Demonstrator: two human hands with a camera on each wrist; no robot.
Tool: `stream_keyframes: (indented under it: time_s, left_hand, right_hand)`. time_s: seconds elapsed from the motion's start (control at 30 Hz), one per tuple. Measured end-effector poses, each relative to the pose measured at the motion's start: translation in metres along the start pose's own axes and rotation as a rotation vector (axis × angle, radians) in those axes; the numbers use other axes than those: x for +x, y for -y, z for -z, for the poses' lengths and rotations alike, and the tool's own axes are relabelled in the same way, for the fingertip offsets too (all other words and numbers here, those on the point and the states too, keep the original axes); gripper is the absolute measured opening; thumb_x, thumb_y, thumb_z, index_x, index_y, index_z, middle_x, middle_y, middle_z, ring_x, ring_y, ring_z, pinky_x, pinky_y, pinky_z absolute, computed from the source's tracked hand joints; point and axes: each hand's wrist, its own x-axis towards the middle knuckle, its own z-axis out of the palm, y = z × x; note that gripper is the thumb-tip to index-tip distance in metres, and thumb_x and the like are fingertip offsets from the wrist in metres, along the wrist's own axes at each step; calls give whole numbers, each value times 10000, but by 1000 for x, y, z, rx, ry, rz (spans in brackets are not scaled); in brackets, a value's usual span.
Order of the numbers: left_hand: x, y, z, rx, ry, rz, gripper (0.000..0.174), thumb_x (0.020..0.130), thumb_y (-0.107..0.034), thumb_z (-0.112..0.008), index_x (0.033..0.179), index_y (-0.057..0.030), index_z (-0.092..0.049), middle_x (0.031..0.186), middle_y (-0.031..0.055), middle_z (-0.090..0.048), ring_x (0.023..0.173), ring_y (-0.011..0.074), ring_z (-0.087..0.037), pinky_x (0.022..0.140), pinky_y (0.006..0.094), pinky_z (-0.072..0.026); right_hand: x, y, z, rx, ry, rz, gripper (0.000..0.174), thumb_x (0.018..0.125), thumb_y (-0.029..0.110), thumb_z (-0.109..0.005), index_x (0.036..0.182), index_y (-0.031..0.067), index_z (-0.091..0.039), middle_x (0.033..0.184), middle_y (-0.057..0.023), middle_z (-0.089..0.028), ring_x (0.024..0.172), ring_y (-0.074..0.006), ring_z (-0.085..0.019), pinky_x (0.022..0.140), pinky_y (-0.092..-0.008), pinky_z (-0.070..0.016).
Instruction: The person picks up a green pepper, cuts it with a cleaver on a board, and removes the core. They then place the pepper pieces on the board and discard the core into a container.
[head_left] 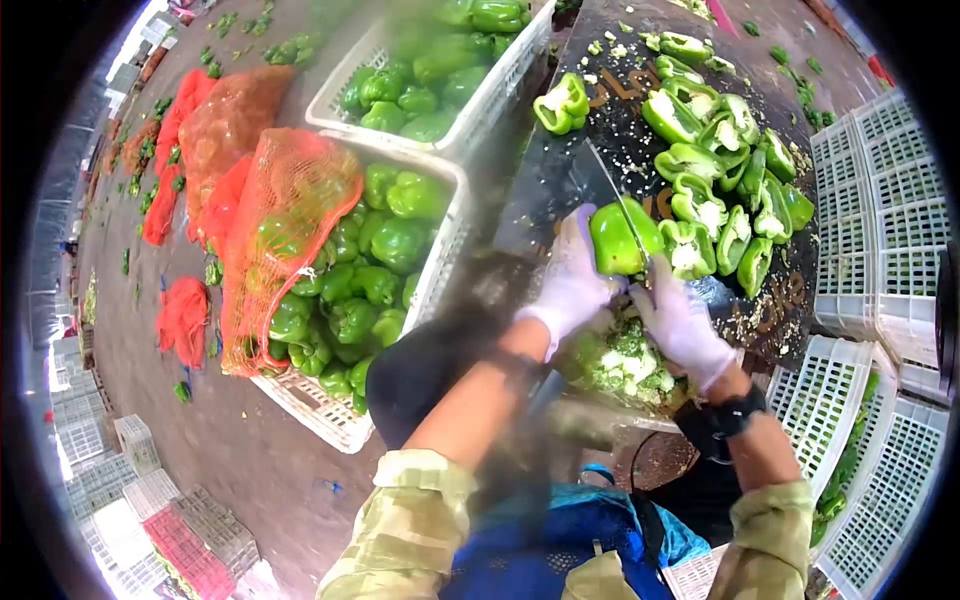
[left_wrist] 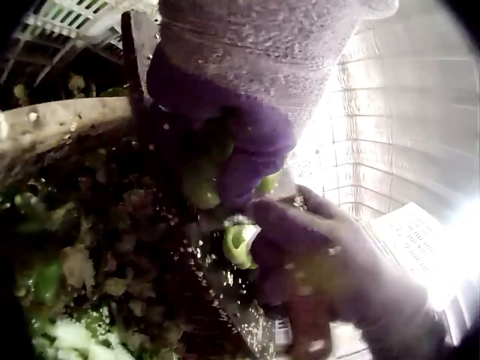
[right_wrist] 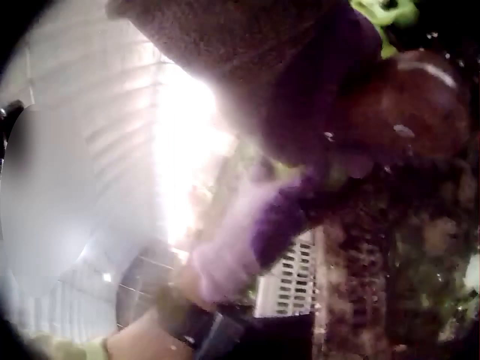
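My gloved left hand (head_left: 570, 285) holds a whole green bell pepper (head_left: 612, 240) against the dark board (head_left: 545, 185), fingers along its left side. In my gloved right hand (head_left: 685, 325) is a knife (head_left: 606, 178), its blade lying across the pepper's right part. The left wrist view shows the pepper (left_wrist: 202, 180) partly hidden under the left fingers, close to the right hand (left_wrist: 330, 255). A thick brown handle (right_wrist: 412, 105) shows beside the right hand in the right wrist view. Halved peppers (head_left: 700, 200) are heaped right of the knife.
A single cut pepper (head_left: 562, 104) lies at the board's far left. Pale cores and scraps (head_left: 630, 365) gather below my hands. White crates of whole peppers (head_left: 345, 290) stand left, one partly under a red mesh bag (head_left: 290, 215). Stacked white crates (head_left: 850, 210) border the right.
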Motion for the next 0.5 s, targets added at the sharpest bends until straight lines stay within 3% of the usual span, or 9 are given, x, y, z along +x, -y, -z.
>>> stream_keyframes:
  time_s: [0.03, 0.13, 0.17, 0.27, 0.3, 0.33, 0.4, 0.47, 0.5]
  left_hand:
    - [0, 6, 0, -100, 8, 4, 878, 614, -12, -796, 1344, -8, -309, 1247, 166, -455, 1178, 255, -471, 1021, 336, -381]
    - [0, 2, 7, -308, 31, 33, 898, 603, 7, -812, 1347, -11, -309, 1241, 136, -472, 1160, 229, -477, 1020, 326, -385]
    - [0, -2, 11, -373, 37, 99, 899, 594, 6, -821, 1339, -14, -320, 1229, 128, -480, 1145, 223, -488, 1005, 324, -400]
    - [-1, 2, 14, -480, -22, 128, 883, 571, 10, -838, 1308, -23, -353, 1191, 112, -497, 1108, 205, -510, 930, 313, -464]
    - [-8, 7, 13, -504, -51, 129, 875, 565, 12, -841, 1297, -26, -364, 1178, 107, -502, 1096, 200, -516, 900, 308, -488]
    - [-14, 5, 14, -449, -61, 134, 865, 560, 19, -840, 1286, -29, -371, 1172, 103, -502, 1095, 196, -515, 870, 302, -503]
    - [-23, -1, 19, -347, -88, 129, 846, 552, 33, -838, 1264, -35, -386, 1159, 94, -501, 1092, 189, -513, 811, 289, -533]
    - [-37, -7, 16, -329, -101, 54, 848, 555, 43, -825, 1266, -51, -373, 1148, 93, -497, 1032, 184, -537, 733, 269, -545]
    - [-42, -9, 11, -377, -104, 7, 854, 558, 46, -820, 1274, -55, -365, 1150, 95, -494, 1006, 179, -544, 721, 266, -542]
  right_hand:
    - [-2, 0, -11, -55, -99, 52, 274, 890, 112, -533, 1112, -8, -425, 814, -262, -596, 786, -454, -601, 683, -514, -469]
    - [-10, 2, -11, -9, -109, -57, 269, 892, 127, -553, 1109, 8, -449, 784, -250, -575, 735, -460, -572, 668, -498, -471]
    - [-10, -1, -10, -27, -174, -10, 269, 899, 143, -568, 1109, 9, -465, 785, -191, -601, 676, -360, -610, 589, -434, -492]
    - [-25, 11, 10, 691, -86, -224, 288, 913, 159, -573, 1146, 21, -476, 813, -95, -615, 664, -188, -612, 495, -318, -480]
    - [-37, 19, 21, 735, -169, -234, 298, 921, 158, -579, 1175, 38, -480, 828, -32, -593, 663, -69, -565, 450, -216, -436]
    - [-49, 15, 29, 877, -207, -257, 315, 919, 123, -582, 1206, 44, -479, 806, -41, -586, 616, -72, -556, 450, -209, -432]
    - [-72, 15, 49, 817, -427, -269, 305, 920, 102, -580, 1201, 46, -473, 816, -36, -580, 585, -63, -535, 447, -191, -420]
    - [-86, -26, 59, 786, -604, -244, 310, 922, 99, -578, 1203, 40, -461, 821, -35, -579, 535, -70, -507, 437, -189, -413]
    - [-94, -23, 66, 806, -699, -294, 310, 922, 95, -579, 1198, 34, -453, 755, -25, -555, 472, -73, -465, 409, -197, -390]
